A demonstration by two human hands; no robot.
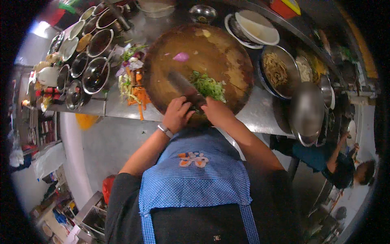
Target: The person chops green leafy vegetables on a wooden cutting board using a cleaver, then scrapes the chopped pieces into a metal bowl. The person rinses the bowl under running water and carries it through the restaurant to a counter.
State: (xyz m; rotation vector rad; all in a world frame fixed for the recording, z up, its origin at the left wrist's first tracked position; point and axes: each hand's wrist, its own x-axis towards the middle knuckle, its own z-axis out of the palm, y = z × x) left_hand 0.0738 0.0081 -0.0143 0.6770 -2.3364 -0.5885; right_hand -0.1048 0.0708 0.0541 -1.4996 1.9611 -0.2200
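Note:
A round wooden chopping board point(162, 49) lies on the metal counter before me. My right hand point(216, 110) is closed around the handle of a cleaver point(182, 84), whose broad blade slants up and left over the board. Beside it, at the board's near edge, my left hand point(177, 114) has its fingers curled down against a few green vegetable pieces, partly hidden by the hand and blade. Chopped greens point(207, 86) are heaped just right of the blade. Farther back on the wood are a purple onion piece point(181, 57) and a pale yellowish piece point(206, 33).
Vegetable scraps and orange peelings point(136, 95) pile against the board's left side. Several seasoning pots point(96, 75) crowd the counter's left. To the right stand a bowl of brown strips point(276, 69) and stacked white bowls point(260, 30). Another person point(341, 171) is at the far right.

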